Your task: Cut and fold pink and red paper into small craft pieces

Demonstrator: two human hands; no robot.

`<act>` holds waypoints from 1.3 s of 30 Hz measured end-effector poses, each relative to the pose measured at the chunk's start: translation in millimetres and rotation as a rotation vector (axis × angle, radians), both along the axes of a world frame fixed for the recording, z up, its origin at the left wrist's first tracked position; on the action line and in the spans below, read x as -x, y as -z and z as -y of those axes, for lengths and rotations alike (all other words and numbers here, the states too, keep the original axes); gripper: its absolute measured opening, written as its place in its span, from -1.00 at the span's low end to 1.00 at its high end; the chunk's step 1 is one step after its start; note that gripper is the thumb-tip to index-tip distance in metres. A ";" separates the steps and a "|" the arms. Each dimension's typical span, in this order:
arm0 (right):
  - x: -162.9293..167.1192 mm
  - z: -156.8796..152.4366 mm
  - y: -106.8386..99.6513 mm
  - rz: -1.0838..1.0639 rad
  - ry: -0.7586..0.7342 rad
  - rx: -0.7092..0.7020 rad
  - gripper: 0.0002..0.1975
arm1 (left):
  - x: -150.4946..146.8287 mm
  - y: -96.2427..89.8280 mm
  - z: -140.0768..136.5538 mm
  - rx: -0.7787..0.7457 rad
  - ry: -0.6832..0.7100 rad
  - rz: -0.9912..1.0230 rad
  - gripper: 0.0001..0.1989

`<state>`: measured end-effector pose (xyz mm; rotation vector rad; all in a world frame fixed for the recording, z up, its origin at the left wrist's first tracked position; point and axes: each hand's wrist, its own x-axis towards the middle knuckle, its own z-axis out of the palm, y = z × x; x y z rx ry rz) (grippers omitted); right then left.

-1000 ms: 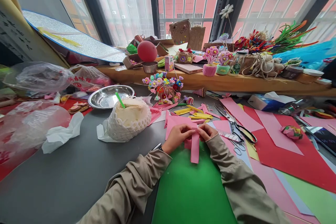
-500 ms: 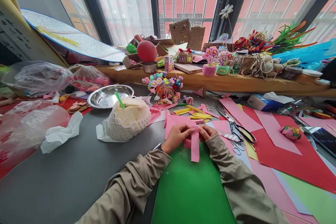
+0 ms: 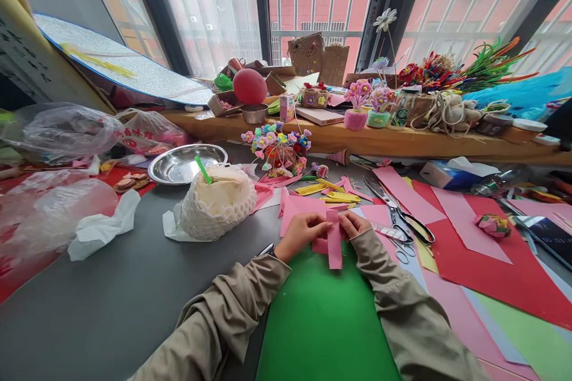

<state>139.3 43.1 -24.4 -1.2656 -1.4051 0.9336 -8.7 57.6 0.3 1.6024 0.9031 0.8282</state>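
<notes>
A strip of pink paper (image 3: 335,247) hangs upright between my hands above the green mat (image 3: 328,321). My left hand (image 3: 301,236) pinches its left edge near the top between thumb and fingers. On the other edge, my right hand (image 3: 354,225) pinches the same strip with thumb and fingertips. Another bit of pink paper shows behind the strip, partly hidden by it. Just beyond my left hand lies a pink paper sheet (image 3: 300,207). Folded yellow paper strips (image 3: 342,197) rest past my fingertips.
Black-handled scissors (image 3: 411,223) and a smaller silver pair (image 3: 401,255) lie right of my right hand. A coconut in white foam netting (image 3: 218,202) with a green straw stands left, before a metal plate (image 3: 154,166). Red paper (image 3: 473,262) and other coloured sheets cover the right side.
The pink strip has shifted slightly right, and its lower end sits a little higher and tilts rightward. Both hands stay in nearly the same place, still pinching it.
</notes>
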 end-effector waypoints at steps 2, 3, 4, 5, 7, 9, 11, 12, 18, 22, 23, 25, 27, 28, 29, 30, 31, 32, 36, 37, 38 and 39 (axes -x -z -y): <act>1.0 0.6 0.0 0.015 -0.024 -0.014 -0.65 | 0.3 -0.1 -0.3 0.002 -0.032 0.026 -0.69; 1.4 0.8 0.0 0.028 -0.020 -0.020 -0.66 | 0.3 -0.2 -0.3 0.008 -0.038 0.037 -0.69; 1.8 0.8 0.1 0.044 -0.005 -0.026 -0.66 | 0.3 -0.3 -0.3 0.015 -0.037 0.045 -0.69; 2.0 0.8 0.1 0.064 0.014 -0.032 -0.66 | 0.3 -0.5 -0.1 0.022 -0.027 0.049 -0.69; 2.3 0.6 -0.2 0.110 0.055 -0.042 -0.66 | 0.2 -0.8 0.4 0.033 -0.001 0.052 -0.70; 2.5 0.6 -0.8 0.147 0.085 -0.044 -0.66 | 0.2 -1.0 1.0 0.030 0.013 0.054 -0.71; 2.9 0.7 -1.2 0.146 0.090 -0.032 -0.66 | 0.4 -0.6 1.3 0.017 -0.002 0.057 -0.72; 3.2 0.8 -1.2 0.135 0.085 -0.023 -0.65 | 0.5 -0.1 1.2 0.012 -0.017 0.060 -0.72; 4.6 1.4 0.0 0.204 0.032 -0.076 -0.65 | 0.9 4.2 -0.4 0.002 -0.072 0.100 -0.71; 3.6 2.1 -1.1 0.273 0.053 -0.120 -0.66 | 0.5 3.7 0.7 -0.002 -0.044 0.103 -0.72; 3.2 2.3 -1.5 0.280 0.067 -0.122 -0.66 | 0.2 3.0 1.2 0.006 -0.029 0.105 -0.73; 2.5 2.8 -1.9 0.278 0.094 -0.122 -0.66 | -0.3 1.1 2.2 0.023 -0.005 0.110 -0.74; 2.3 3.1 -1.7 0.240 0.109 -0.110 -0.65 | -0.5 -1.3 2.9 0.026 -0.013 0.123 -0.75; 2.5 3.2 -1.6 0.212 0.110 -0.105 -0.64 | -0.4 -2.5 3.1 0.022 -0.031 0.133 -0.75; 2.8 3.4 -1.6 0.188 0.108 -0.103 -0.64 | -0.3 -3.5 3.2 0.012 -0.056 0.141 -0.76; 3.3 3.8 -1.8 0.175 0.101 -0.108 -0.63 | -0.1 -4.4 3.1 0.001 -0.080 0.148 -0.76; 3.9 4.2 -2.3 0.177 0.089 -0.121 -0.63 | 0.2 -5.0 2.9 -0.009 -0.100 0.154 -0.76; 4.5 4.8 -3.0 0.192 0.075 -0.139 -0.63 | 0.4 -5.3 2.6 -0.015 -0.113 0.158 -0.77; 6.2 7.4 -7.0 0.286 0.044 -0.177 -0.64 | 0.6 -4.6 1.4 0.001 -0.109 0.172 -0.78; 6.3 7.7 -7.6 0.298 0.048 -0.178 -0.64 | 0.6 -4.3 1.4 0.009 -0.097 0.173 -0.78; 6.2 7.8 -7.9 0.306 0.056 -0.179 -0.64 | 0.5 -4.2 1.5 0.018 -0.080 0.172 -0.78; 6.0 7.7 -7.9 0.307 0.063 -0.182 -0.64 | 0.3 -4.3 1.6 0.029 -0.061 0.170 -0.79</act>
